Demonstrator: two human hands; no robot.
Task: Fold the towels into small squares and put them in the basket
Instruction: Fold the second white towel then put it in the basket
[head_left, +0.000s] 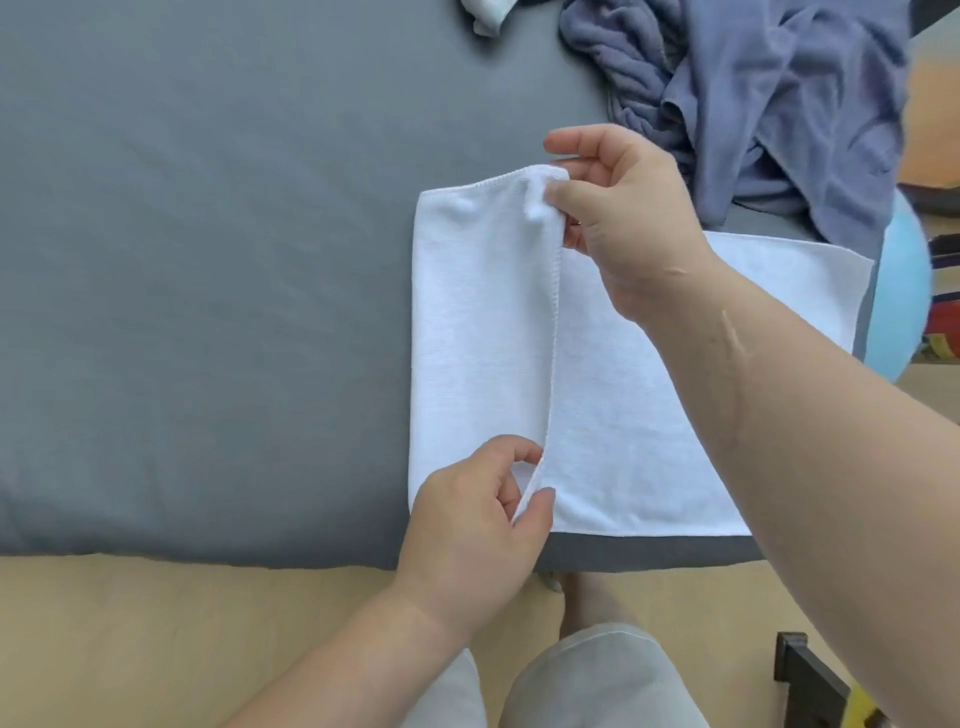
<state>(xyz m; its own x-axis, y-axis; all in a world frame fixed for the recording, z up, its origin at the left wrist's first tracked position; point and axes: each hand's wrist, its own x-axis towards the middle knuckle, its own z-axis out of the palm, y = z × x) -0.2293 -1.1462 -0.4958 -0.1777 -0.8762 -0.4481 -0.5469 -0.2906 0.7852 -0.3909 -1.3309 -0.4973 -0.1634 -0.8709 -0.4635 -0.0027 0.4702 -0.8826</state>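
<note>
Plainly a fold is under way, seen from the head camera: the white towel (639, 415) lies flat near the front edge of the grey bedsheet (208, 260), with its left end doubled over onto the rest. The left hand (467, 530) pinches the near corner of that flap's stitched hem between thumb and forefinger, and the right hand (623, 223) pinches the far corner the same way. The next move probably calls for laying the hem straight across the lower layer, corners squared, then smoothing it before folding smaller. The towel looks thin, soft and finely looped, a long rectangle with an overlocked edge. A crumpled heap of blue-grey towels (753, 104) sits beyond, thicker and ribbed. No basket is plainly in view.
</note>
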